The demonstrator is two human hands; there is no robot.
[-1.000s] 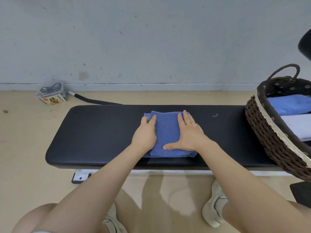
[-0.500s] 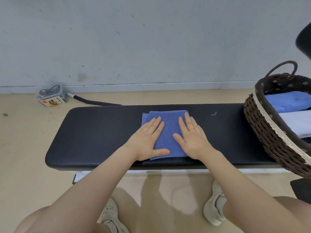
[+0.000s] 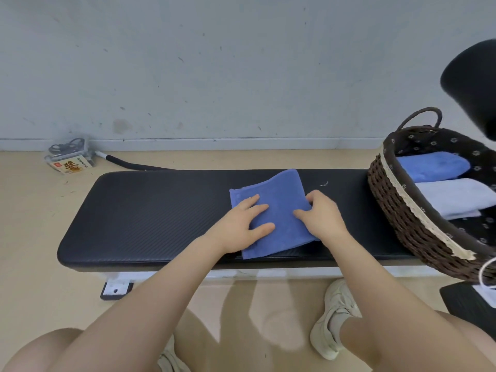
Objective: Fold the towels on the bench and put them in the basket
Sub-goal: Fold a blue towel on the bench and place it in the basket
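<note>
Towel (image 3: 279,210), folded, lay mid-bench (image 3: 139,216). Left hand (image 3: 239,224) pressed flat on it, fingers straight; right hand (image 3: 319,218) gripped its right edge, apparently lifting. Folds could spill open on the way to the basket (image 3: 397,210) if held one-sided.

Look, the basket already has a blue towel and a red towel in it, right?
Not quite. In the head view the basket holds a blue towel and a white towel, not a red one. Another folded blue towel is on the bench under both hands.
</note>
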